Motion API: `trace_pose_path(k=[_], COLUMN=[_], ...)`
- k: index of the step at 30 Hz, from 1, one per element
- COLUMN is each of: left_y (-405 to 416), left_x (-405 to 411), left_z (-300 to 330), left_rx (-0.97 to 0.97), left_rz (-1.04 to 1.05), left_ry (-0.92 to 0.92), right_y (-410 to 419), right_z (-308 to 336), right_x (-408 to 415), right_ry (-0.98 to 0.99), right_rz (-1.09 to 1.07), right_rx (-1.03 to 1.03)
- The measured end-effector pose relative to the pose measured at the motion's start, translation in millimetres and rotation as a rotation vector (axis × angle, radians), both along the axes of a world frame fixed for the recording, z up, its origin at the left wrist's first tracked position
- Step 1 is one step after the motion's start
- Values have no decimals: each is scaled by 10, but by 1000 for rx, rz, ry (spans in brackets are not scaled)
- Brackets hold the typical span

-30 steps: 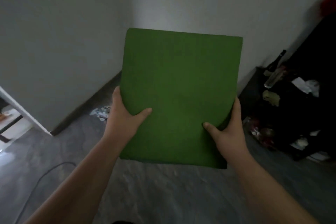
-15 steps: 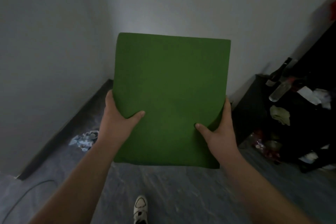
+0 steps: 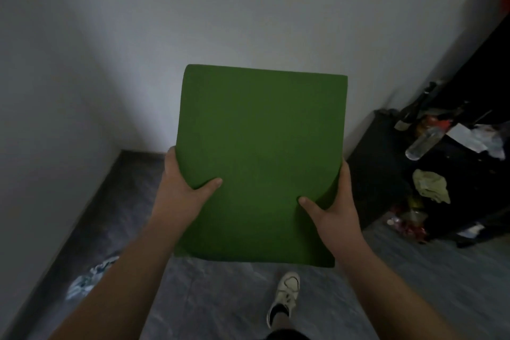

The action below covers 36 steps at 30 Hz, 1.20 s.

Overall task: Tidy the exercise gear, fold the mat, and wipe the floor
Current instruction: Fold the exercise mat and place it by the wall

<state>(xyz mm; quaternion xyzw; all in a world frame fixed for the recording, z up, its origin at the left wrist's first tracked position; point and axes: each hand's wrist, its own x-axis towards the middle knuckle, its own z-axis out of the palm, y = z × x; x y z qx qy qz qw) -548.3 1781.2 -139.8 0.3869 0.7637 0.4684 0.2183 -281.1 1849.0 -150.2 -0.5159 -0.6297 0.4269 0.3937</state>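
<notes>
**Mat folded and carried upright toward the corner**

Mat, green and folded into a thick rectangle, is held off the floor in front of the person, its face turned toward the camera and its top edge level. The left hand grips the lower left edge, thumb curled over the front and fingers hidden behind; the right hand grips the lower right edge the same way. Pinching both sides low down likely keeps the folded layers pressed together so they do not spring open, and holding it upright keeps it clear of the grey floor.

One white shoe steps forward beneath it. Ahead lies the corner where two white walls meet, a plausible spot to stand it. A crumpled cloth lies by the left baseboard. To the right, a dark shelf holds a clear plastic bottle and a dark glass bottle among other clutter.
</notes>
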Motion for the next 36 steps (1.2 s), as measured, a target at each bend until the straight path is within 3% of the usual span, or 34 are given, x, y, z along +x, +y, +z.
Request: trace_pose_path(k=[14, 23, 30, 36], left_y=[2443, 3822, 4817, 5344], left_x=[-264, -845, -1078, -1020], left_z=[-292, -1064, -2377, -4398], left_rx=[-12, -129, -225, -276], left_rz=[80, -31, -134, -83], left_ry=[13, -87, -133, -121], right_y=[2703, 3876, 4698, 5268], right_z=[-355, -975, -2201, -4197], right_x=[-344, -811, -974, -916], right_ry=[-29, -139, -212, -256], right_rz=[68, -21, -78, -74], right_rx=[-82, -227, -339, -356])
